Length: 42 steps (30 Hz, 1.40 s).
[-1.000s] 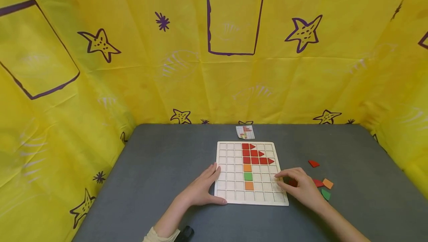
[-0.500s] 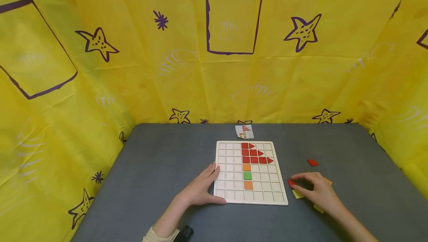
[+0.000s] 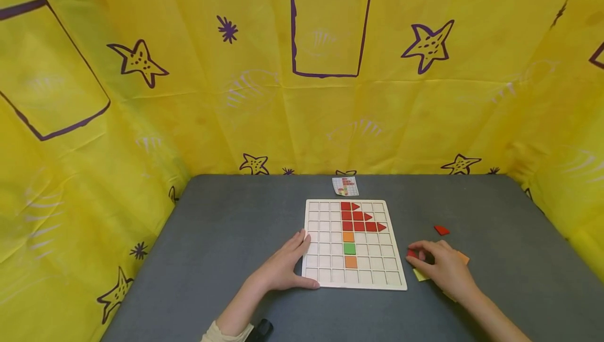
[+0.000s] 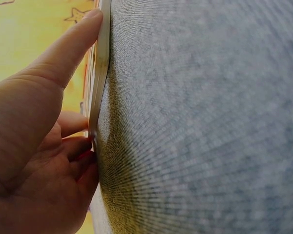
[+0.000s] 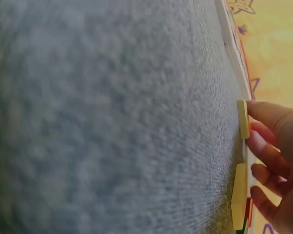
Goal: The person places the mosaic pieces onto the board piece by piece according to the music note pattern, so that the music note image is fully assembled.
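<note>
A white grid board (image 3: pixel 325 258) lies on the table with red, orange and green flat tiles set in its cells. My left hand (image 3: pixel 284 264) rests on its lower left corner, fingers along the left edge, thumb at the front edge. Off the board's right side, my right hand (image 3: pixel 445 268) pinches a small red tile (image 3: pixel 412 253) between thumb and fingers, low over the table. A yellow tile (image 3: pixel 421 275) lies just below the thumb; it also shows beside the fingertips in the right wrist view. The hand partly hides an orange tile (image 3: pixel 464 257) and another yellow tile (image 3: pixel 450 296).
A loose red tile (image 3: pixel 441 230) lies beyond my right hand. Behind the board is a small printed card (image 3: pixel 346 186) with a coloured grid pattern. The grey table (image 3: pixel 236 216) ends at a yellow patterned cloth (image 3: pixel 264 111) at the back and sides.
My right hand has moved from the board's right edge to the loose tiles on the right, and its fingers have closed about a red tile. The left hand has stayed put.
</note>
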Each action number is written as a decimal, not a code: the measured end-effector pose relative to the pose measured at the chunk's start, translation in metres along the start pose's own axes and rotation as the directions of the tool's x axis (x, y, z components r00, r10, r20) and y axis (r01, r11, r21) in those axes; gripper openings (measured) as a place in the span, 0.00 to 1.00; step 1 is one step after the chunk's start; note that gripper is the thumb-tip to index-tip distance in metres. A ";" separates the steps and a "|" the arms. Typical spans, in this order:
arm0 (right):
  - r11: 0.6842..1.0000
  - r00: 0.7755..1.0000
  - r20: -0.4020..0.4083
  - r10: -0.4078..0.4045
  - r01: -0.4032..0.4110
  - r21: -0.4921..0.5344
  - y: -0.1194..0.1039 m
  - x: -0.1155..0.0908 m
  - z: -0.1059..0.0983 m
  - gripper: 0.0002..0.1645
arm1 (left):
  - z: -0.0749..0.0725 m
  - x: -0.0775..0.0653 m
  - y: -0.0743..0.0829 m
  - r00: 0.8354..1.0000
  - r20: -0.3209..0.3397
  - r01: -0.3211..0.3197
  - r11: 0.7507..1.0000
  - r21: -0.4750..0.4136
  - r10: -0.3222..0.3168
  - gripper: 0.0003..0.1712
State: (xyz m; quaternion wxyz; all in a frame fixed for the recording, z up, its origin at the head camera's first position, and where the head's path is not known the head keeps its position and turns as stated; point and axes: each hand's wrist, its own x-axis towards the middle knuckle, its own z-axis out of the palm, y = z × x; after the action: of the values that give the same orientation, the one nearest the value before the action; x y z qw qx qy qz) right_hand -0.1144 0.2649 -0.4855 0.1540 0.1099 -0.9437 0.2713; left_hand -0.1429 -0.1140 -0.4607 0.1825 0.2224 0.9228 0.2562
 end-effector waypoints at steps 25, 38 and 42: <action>0.992 0.989 0.145 0.038 -0.020 -0.123 0.009 0.008 -0.015 0.21 | 0.001 0.000 -0.001 1.000 0.002 0.005 1.000 0.001 -0.005 0.64; 0.998 0.990 0.142 0.028 -0.020 -0.062 0.013 0.007 -0.013 0.13 | 0.001 0.000 -0.001 1.000 0.001 0.005 1.000 0.007 -0.005 0.64; 0.998 0.991 0.130 0.024 -0.017 -0.058 0.012 0.007 -0.012 0.13 | 0.001 0.001 -0.002 1.000 0.001 0.003 1.000 0.006 -0.003 0.64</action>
State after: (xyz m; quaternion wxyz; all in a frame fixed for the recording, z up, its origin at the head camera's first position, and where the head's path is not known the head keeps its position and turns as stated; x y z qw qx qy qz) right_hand -0.1216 0.2810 -0.4790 0.0921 0.1133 -0.9602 0.2382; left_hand -0.1434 -0.1145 -0.4625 0.1825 0.2217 0.9238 0.2533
